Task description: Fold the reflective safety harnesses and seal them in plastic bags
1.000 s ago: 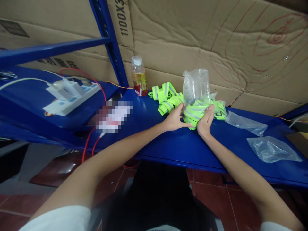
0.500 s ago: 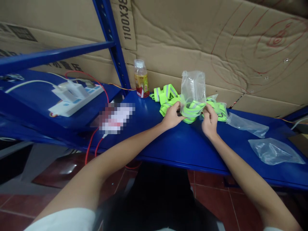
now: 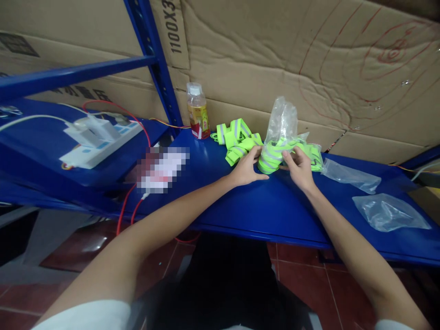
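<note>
A clear plastic bag [image 3: 283,114] stands upright over a rolled lime-yellow reflective strap [image 3: 270,158], which is at least partly inside it. My right hand [image 3: 299,168] pinches the bagged strap from the right, thumb on the near side. At the left of the roll is my left hand [image 3: 246,168], thumb and fingers spread apart, fingertips against the roll or just beside it. Another lime reflective strap [image 3: 237,137] lies loosely folded behind my left hand. Beyond my right hand sits more lime strap [image 3: 314,153] in clear plastic, partly hidden.
Two clear bags, a narrow one [image 3: 354,176] and a wider one [image 3: 388,213], lie on the blue shelf [image 3: 220,206] to the right. A drink bottle [image 3: 198,112] stands at the back. Leftward are a white power strip [image 3: 89,153], red cables and a blue upright post [image 3: 154,59].
My left thumb has come off the roll and the left hand has spread. The bag has tilted right and bunched narrower, and my right thumb now presses on its near side.
</note>
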Demonstrator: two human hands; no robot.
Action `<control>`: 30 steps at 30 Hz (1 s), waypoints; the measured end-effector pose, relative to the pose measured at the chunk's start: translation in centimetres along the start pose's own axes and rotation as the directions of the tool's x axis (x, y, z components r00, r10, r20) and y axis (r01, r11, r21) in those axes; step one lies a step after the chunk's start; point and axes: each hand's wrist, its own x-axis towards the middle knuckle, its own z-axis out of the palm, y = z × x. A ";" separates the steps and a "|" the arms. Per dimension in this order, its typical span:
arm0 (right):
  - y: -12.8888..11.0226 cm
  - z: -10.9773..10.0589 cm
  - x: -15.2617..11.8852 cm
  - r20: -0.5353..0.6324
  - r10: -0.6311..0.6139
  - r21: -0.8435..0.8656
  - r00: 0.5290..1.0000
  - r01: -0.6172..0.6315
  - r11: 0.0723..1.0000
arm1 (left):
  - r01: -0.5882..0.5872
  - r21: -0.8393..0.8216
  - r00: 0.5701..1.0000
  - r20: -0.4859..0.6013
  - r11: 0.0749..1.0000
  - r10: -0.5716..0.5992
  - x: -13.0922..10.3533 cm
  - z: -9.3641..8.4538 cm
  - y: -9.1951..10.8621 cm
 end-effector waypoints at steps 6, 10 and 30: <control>0.7 0.1 0.0 -0.033 0.070 0.028 0.997 -0.069 0.997 | 0.098 0.016 0.991 -0.094 0.995 -0.096 0.2 -0.4 0.5; 0.5 0.4 -0.1 -0.036 0.100 0.016 0.994 -0.099 0.995 | 0.085 0.060 0.990 -0.113 0.995 -0.078 0.1 -0.4 1.3; 0.3 1.0 -0.6 -0.073 0.051 -0.013 0.996 -0.052 0.999 | 0.118 -0.046 0.991 -0.054 0.992 -0.121 0.4 -0.7 2.3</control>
